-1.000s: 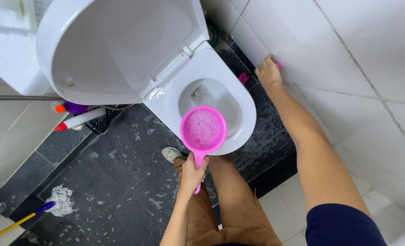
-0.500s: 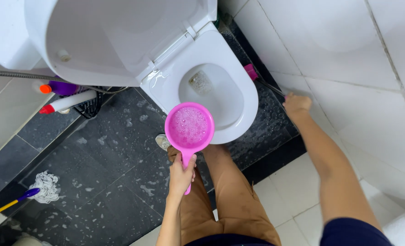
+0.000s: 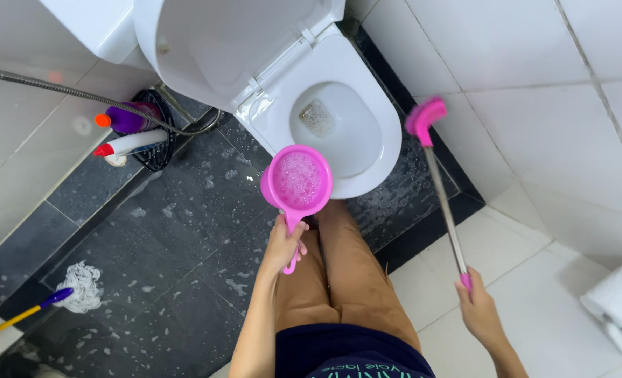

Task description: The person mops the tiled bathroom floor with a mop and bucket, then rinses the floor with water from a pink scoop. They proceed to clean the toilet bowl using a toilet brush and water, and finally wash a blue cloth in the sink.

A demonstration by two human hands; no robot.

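Observation:
My left hand point(image 3: 285, 245) grips the handle of a pink water scoop point(image 3: 297, 182) full of foamy water, held level over the wet floor just in front of the white toilet bowl point(image 3: 367, 91). My right hand point(image 3: 480, 311) holds the end of a long metal-handled brush; its pink head point(image 3: 425, 117) hangs in the air to the right of the bowl, beside the white tiled wall. The toilet seat and lid point(image 3: 213, 49) stand raised.
Dark wet tiles point(image 3: 171, 245) with soap foam cover the floor left of my legs. Two cleaner bottles point(image 3: 125, 133) sit in a black rack by the wall, under a metal hose point(image 3: 59, 89). A mop head point(image 3: 80, 287) lies at lower left, a paper roll point(image 3: 619, 304) at right.
My right hand left the floor beside the toilet and now holds the pink brush lifted by its long handle. The scoop stayed in my left hand, nearly still.

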